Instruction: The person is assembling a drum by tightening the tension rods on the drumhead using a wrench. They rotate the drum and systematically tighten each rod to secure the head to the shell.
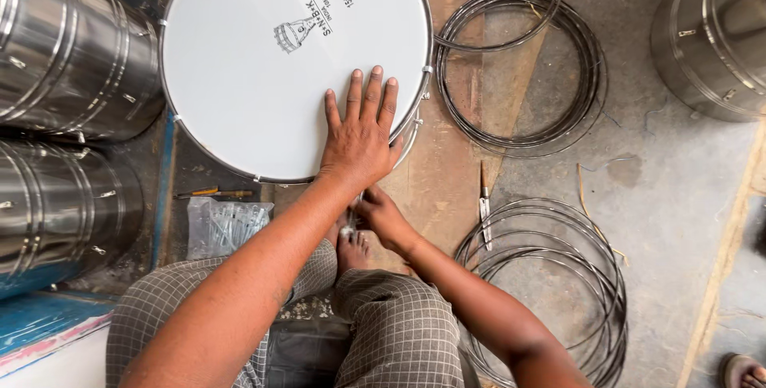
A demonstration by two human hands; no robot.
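Left hand [359, 136] presses flat, fingers spread, on the drum [271, 53] near its rim — right hand [381, 214] grips a small tool [349, 227] below; it could slip off the fitting.

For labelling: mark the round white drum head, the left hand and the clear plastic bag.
round white drum head [255, 85], head view, bare skin
left hand [359, 136], head view, back
clear plastic bag [226, 226], head view, middle

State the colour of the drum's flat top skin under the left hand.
White, with a small dark printed mark; the drum skin under the left hand shows clearly in the head view.
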